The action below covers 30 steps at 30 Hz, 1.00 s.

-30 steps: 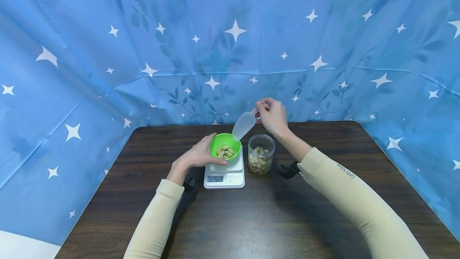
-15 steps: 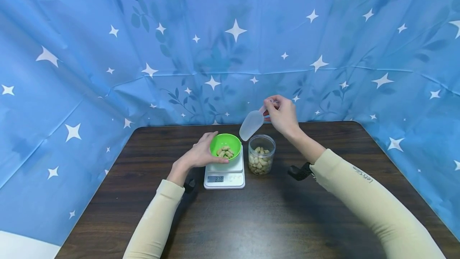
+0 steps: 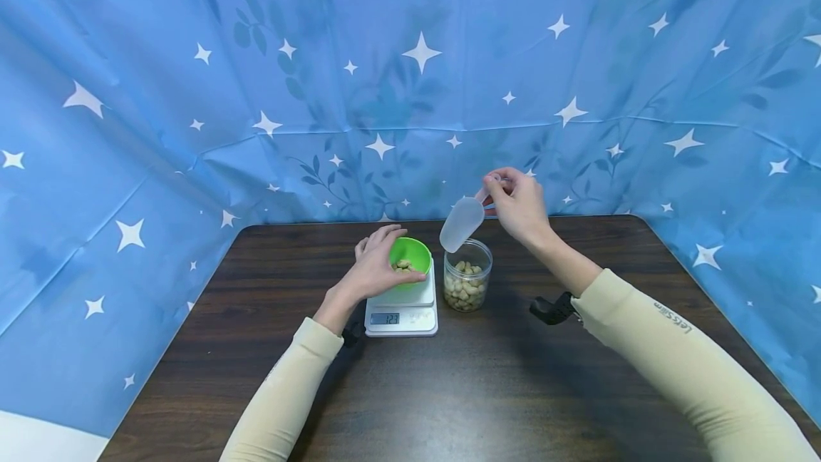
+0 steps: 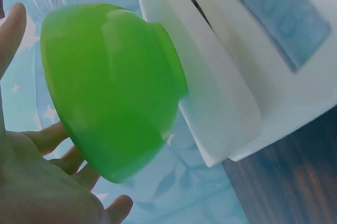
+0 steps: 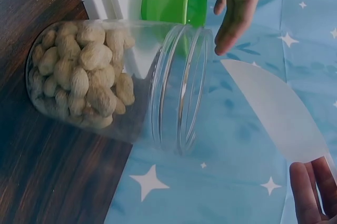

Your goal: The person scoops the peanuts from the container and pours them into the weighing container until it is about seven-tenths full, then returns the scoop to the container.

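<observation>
Hands apart from each other. In the right hand [image 3: 518,207], pinched by its handle: the scoop [image 3: 463,223], aloft over the left part of the jar [image 5: 171,92] mouth and clear of its rim. Left hand [image 3: 375,269] spread loosely about the rim of the green bowl [image 4: 113,82], thumb to the near side, fingers to the far side; firm contact impossible to tell. Bowl on the white scale [image 3: 417,319], with a small heap of peanuts [image 3: 403,265] inside; jar on the desk [image 3: 410,383] just to the right, more peanuts well below its rim.

Possible trouble: catching the scoop's tip on the jar's rim through too low a swing, and so tilting the jar; tipping the bowl by pressing one side of its rim, and so spilling peanuts; a false reading on the display [image 3: 385,319] from the weight of fingers on the bowl.

Scoop's long axis aslant, from handle high at right down leftward to the rounded tip. Bowl opening upward, too round for any long axis.
</observation>
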Each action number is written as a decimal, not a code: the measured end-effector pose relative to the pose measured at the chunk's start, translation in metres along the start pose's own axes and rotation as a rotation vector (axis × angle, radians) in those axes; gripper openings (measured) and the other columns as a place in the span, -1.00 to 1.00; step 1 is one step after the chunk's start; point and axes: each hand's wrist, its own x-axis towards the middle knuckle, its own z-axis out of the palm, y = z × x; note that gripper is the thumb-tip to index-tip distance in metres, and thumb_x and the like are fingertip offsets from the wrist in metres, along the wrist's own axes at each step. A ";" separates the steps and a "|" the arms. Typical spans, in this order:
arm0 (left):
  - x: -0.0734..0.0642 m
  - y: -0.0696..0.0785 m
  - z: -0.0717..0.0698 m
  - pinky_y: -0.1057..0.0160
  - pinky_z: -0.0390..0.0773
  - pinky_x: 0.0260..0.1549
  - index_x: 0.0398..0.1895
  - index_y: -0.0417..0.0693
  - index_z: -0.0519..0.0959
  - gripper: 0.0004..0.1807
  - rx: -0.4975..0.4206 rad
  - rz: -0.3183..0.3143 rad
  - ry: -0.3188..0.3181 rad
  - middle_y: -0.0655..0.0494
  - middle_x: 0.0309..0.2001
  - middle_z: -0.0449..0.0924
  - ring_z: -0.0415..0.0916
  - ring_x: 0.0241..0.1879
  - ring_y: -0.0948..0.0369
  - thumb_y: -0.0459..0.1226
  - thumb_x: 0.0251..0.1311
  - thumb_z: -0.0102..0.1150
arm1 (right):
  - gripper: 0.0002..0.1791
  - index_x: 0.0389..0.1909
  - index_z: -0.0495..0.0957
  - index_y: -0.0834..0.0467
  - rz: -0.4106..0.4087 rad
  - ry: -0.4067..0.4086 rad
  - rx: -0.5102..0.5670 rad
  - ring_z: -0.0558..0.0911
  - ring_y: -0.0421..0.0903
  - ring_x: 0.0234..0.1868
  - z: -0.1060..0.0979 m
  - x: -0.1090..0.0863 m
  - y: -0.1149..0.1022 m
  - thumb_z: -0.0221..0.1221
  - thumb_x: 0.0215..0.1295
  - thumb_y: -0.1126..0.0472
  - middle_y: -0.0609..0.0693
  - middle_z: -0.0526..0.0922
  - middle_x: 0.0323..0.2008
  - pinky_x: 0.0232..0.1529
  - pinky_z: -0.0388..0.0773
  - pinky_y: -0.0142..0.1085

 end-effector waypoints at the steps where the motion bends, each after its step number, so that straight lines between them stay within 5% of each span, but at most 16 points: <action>1: 0.001 0.001 0.001 -0.23 -0.17 0.42 0.52 -0.05 0.31 0.06 0.003 0.004 0.005 0.02 0.53 0.17 0.06 0.51 0.05 0.22 0.01 0.51 | -0.64 0.04 0.59 0.36 -0.003 -0.001 -0.006 0.76 -0.01 -0.34 -0.001 0.000 0.000 0.05 0.62 0.11 0.23 0.75 -0.29 -0.28 0.72 -0.23; 14: 0.015 0.028 0.014 -0.27 -0.08 0.41 0.53 -0.08 0.29 0.07 0.065 0.105 -0.057 0.01 0.47 0.30 0.21 0.46 0.07 0.26 0.05 0.46 | -0.66 -0.03 0.57 0.36 -0.060 -0.035 -0.126 0.76 0.09 -0.32 -0.011 -0.005 0.010 0.03 0.64 0.12 0.19 0.74 -0.33 -0.36 0.67 -0.40; 22: 0.022 0.041 0.026 -0.26 0.01 0.40 0.52 -0.08 0.30 0.07 0.061 0.137 -0.103 0.04 0.45 0.34 0.29 0.41 0.10 0.26 0.05 0.46 | -0.74 -0.04 0.59 0.33 -0.145 -0.072 -0.196 0.75 0.07 -0.35 -0.009 -0.009 0.018 0.06 0.62 0.19 0.12 0.74 -0.39 -0.36 0.71 -0.17; 30: 0.025 0.047 0.033 -0.26 0.05 0.37 0.51 -0.10 0.31 0.05 0.047 0.162 -0.105 0.03 0.39 0.42 0.37 0.35 0.10 0.24 0.07 0.47 | -0.80 -0.10 0.60 0.24 -0.266 -0.112 -0.267 0.68 0.02 -0.46 -0.001 -0.014 0.022 0.08 0.61 0.20 0.02 0.72 -0.43 -0.51 0.56 -0.23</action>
